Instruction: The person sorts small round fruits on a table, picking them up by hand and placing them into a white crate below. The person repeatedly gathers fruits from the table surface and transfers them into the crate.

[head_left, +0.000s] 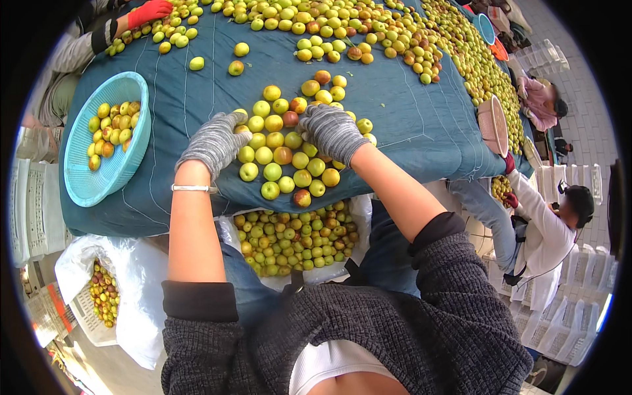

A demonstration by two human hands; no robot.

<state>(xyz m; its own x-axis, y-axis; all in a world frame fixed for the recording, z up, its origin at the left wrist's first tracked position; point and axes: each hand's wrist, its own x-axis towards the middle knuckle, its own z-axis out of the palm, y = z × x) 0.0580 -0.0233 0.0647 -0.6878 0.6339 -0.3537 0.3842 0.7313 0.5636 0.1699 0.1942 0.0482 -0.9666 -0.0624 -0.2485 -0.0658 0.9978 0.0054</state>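
Note:
My left hand (216, 140), in a grey striped knit glove, rests at the left side of a loose cluster of green and reddish jujubes (274, 140) on a dark blue-green cloth (197, 98). A jujube shows between its thumb and fingers; whether it is gripped I cannot tell. At the cluster's right side is my right hand (333, 129), gloved alike, its curled fingers touching the fruit. What lies under that palm is hidden. Below the table edge, between my knees, a container lined with white plastic (364, 222) holds many jujubes.
A light-blue plastic basket (81, 182) with jujubes stands at left. Larger fruit heaps (316, 17) cover the far side. A co-worker's red-gloved hand (149, 14) reaches in at upper left. Another person (543, 237) sits at right beside a pink basket (493, 126). A plastic-lined crate (94, 316) stands lower left.

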